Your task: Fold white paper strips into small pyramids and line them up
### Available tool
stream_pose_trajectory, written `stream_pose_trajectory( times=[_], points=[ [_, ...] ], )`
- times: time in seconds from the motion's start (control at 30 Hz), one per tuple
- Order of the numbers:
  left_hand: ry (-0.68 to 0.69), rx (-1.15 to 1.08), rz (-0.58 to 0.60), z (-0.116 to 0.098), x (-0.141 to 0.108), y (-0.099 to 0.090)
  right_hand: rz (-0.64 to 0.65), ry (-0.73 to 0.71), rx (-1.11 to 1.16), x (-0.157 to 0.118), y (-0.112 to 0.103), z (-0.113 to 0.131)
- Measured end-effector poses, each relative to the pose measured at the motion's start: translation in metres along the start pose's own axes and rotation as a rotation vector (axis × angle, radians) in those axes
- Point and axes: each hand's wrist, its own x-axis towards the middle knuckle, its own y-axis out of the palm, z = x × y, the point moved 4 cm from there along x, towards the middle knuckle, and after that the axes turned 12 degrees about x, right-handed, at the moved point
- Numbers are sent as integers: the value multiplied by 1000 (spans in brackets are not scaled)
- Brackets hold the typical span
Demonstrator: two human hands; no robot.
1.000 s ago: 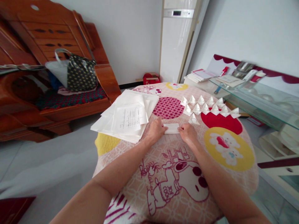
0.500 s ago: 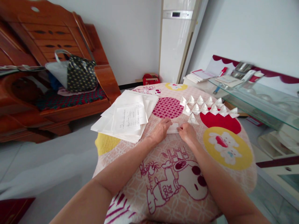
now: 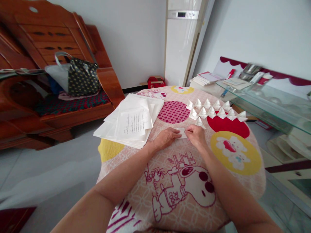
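Between my two hands a small white folded paper (image 3: pixel 180 133) lies low over the tablecloth. My left hand (image 3: pixel 167 137) is closed at its left end, fingers bent together against it. My right hand (image 3: pixel 196 135) pinches the right end between thumb and fingertips. Just beyond the right hand stands a small folded paper boat (image 3: pixel 199 122). Several more paper boats (image 3: pixel 212 112) are lined up in two rows behind it. To the left of my left hand lies a stack of white sheets (image 3: pixel 132 121), the upper one printed with text.
A patterned cloth (image 3: pixel 155 161) covers the round table. On the right stands a glass shelf (image 3: pixel 262 103) with papers and cups. A wooden bench (image 3: pixel 107 81) holds a dotted bag (image 3: pixel 82 77) at the left. A tall white air conditioner (image 3: pixel 181 48) stands behind.
My left hand has slid slightly left and flattened a little, and more of the folded paper shows. The right hand stays at its end. The view has shifted slightly.
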Motion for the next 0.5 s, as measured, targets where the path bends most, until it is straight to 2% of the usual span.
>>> stream_pose_trajectory(
  times=[0.1,0.27,0.5],
  points=[
    [5,-19,8,-1,1,0,77,9,73,-1,6,6],
    [-57,-76,-28,4,3,-2,181,94,-15,0,10,7],
    [-51,-68,0,4,5,-1,174,-35,-233,-5,15,13]
  ],
)
